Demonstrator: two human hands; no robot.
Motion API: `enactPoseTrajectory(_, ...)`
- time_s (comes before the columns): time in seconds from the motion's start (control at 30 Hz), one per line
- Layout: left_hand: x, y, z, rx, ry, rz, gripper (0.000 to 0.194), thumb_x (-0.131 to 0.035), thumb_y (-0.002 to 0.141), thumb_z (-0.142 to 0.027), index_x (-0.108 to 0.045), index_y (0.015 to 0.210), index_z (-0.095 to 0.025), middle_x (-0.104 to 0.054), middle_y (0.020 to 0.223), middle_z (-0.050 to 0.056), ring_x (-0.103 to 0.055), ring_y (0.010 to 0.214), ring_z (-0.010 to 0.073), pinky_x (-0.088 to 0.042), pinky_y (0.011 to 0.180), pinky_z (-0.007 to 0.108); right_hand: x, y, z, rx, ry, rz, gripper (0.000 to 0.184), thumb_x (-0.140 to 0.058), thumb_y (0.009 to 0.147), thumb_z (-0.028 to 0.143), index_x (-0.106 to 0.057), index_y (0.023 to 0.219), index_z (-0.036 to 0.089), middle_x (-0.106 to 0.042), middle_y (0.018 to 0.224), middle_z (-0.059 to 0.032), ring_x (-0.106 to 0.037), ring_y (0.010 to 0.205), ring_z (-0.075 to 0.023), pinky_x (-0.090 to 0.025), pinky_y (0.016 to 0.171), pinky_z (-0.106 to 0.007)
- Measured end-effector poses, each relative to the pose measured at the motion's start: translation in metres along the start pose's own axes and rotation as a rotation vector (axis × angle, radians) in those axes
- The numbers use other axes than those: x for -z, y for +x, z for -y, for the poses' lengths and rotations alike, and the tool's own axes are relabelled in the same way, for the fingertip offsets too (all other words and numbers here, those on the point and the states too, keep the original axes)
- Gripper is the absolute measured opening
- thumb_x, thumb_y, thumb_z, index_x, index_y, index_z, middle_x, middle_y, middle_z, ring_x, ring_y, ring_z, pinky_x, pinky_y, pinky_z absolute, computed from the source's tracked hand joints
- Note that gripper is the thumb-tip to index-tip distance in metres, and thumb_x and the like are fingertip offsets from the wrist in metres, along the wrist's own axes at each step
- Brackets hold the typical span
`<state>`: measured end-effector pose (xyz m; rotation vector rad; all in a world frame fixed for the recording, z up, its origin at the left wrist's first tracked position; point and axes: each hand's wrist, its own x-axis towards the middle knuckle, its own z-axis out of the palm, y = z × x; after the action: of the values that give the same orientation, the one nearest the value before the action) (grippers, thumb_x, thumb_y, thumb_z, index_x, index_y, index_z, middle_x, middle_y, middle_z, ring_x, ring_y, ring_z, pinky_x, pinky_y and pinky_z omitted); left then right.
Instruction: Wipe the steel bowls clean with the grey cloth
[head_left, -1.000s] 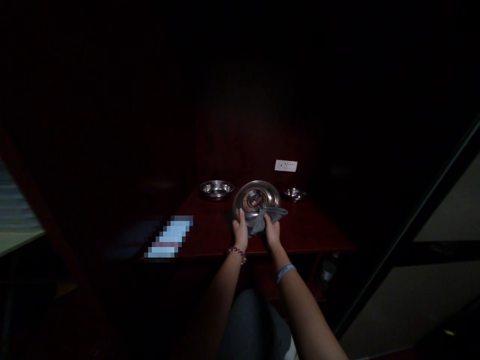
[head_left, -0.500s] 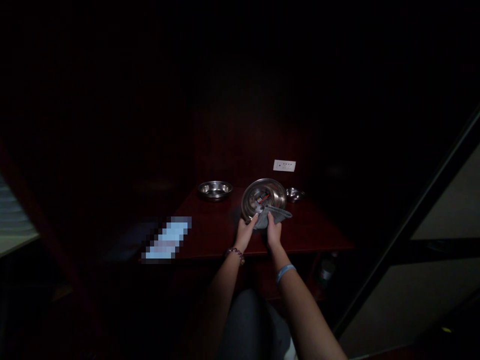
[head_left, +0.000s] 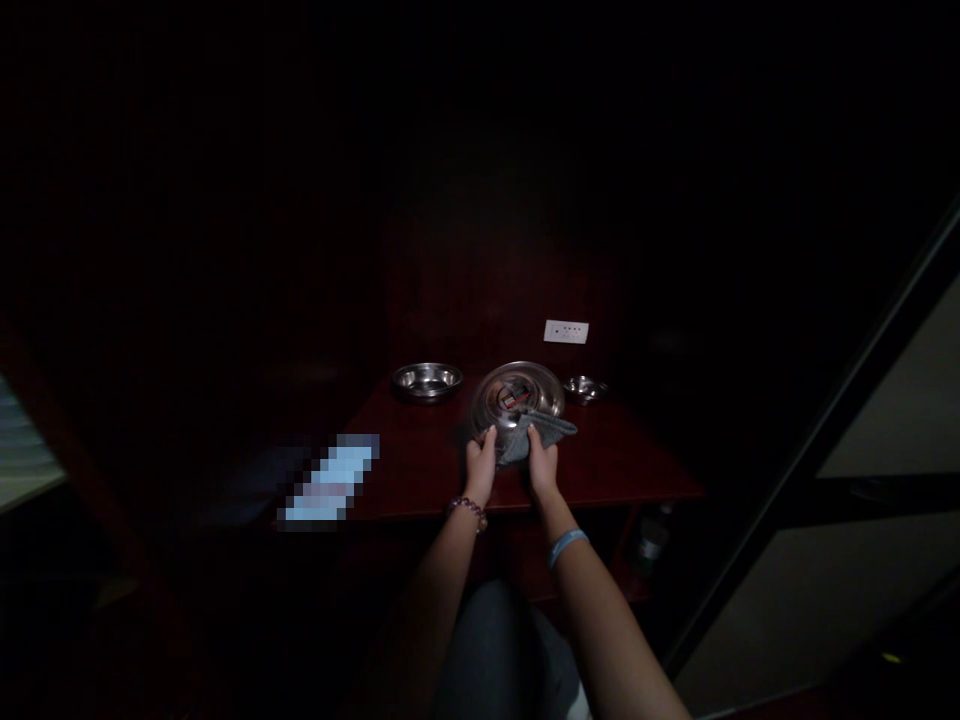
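Observation:
A shiny metal basin (head_left: 551, 388) with a label on its inside tilts toward me above the dark red desk. At its near left rim, my left hand (head_left: 481, 466) is closed, thumb on top. My right hand (head_left: 542, 464) pinches a grey cloth (head_left: 517, 440) against the near right part of the rim; the cloth's folded corner sticks out to the right. Beneath the rim, the fingers of both hands are hidden.
On the dark red desk (head_left: 420, 470) a metal bowl (head_left: 427, 382) stands at the back left and a smaller one (head_left: 585, 389) at the back right. A white wall socket (head_left: 566, 332) sits behind. Below the desk, a bottle (head_left: 649, 540) stands at the right.
The basin has tipped flatter and come slightly left and lower with both hands. My left thumb has shifted left along the rim, away from the cloth.

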<state>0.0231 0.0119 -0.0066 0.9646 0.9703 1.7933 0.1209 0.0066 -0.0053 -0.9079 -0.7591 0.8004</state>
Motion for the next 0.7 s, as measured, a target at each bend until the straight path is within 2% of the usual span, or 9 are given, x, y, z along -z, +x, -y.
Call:
enactPoseTrajectory(0.1, 0.0, -0.003, -0.008, -0.059, -0.042, -0.076, 0.039, -0.062, 0.088, -0.042, -0.072, 0.105, -0.009, -0.075, 0.113, 0.017, -0.069, 0.108, 0.0247, -0.053, 0.096, 0.035, -0.002, -0.002, 0.002, 0.012, -0.02, 0.009, 0.045, -0.071, 0.078, 0.044, -0.074, 0.108, 0.011, -0.078, 0.112, -0.0119, -0.073, 0.106, -0.0252, -0.056, 0.093, -0.033)
enactPoseTrajectory(0.23, -0.001, -0.005, -0.012, -0.07, -0.06, -0.006, 0.038, -0.059, 0.091, -0.041, -0.069, 0.113, -0.011, -0.071, 0.122, 0.017, -0.068, 0.113, 0.0251, -0.052, 0.099, 0.034, -0.001, -0.001, 0.002, 0.01, -0.019, -0.013, 0.045, -0.07, 0.079, 0.043, -0.074, 0.109, 0.01, -0.078, 0.113, -0.0134, -0.073, 0.106, -0.0256, -0.056, 0.092, -0.033)
enactPoseTrajectory(0.4, -0.003, -0.004, -0.007, 0.016, -0.036, 0.053, 0.031, -0.07, 0.084, -0.03, -0.07, 0.109, -0.011, -0.074, 0.118, 0.017, -0.069, 0.112, 0.0261, -0.051, 0.104, 0.04, 0.001, 0.0, 0.0, -0.004, -0.02, -0.043, 0.046, -0.072, 0.077, 0.044, -0.074, 0.107, 0.008, -0.078, 0.111, -0.0151, -0.074, 0.104, -0.0267, -0.057, 0.091, -0.034)
enactPoseTrajectory(0.53, -0.004, 0.0, -0.001, 0.018, -0.006, 0.119, 0.028, -0.073, 0.079, -0.019, -0.072, 0.105, -0.012, -0.075, 0.116, 0.014, -0.068, 0.117, 0.0247, -0.046, 0.111, 0.041, 0.001, 0.0, 0.0, -0.001, -0.019, -0.043, 0.047, -0.072, 0.078, 0.047, -0.075, 0.106, 0.009, -0.079, 0.108, -0.0147, -0.074, 0.102, -0.0272, -0.058, 0.089, -0.035)
enactPoseTrajectory(0.7, -0.002, 0.0, -0.001, 0.06, 0.004, 0.069, 0.022, -0.07, 0.08, -0.017, -0.074, 0.102, -0.015, -0.077, 0.114, 0.012, -0.069, 0.113, 0.0235, -0.047, 0.109, 0.039, -0.001, 0.002, -0.002, -0.005, -0.029, -0.028, 0.047, -0.074, 0.076, 0.048, -0.076, 0.104, 0.011, -0.079, 0.106, -0.0131, -0.075, 0.101, -0.0262, -0.058, 0.09, -0.034)
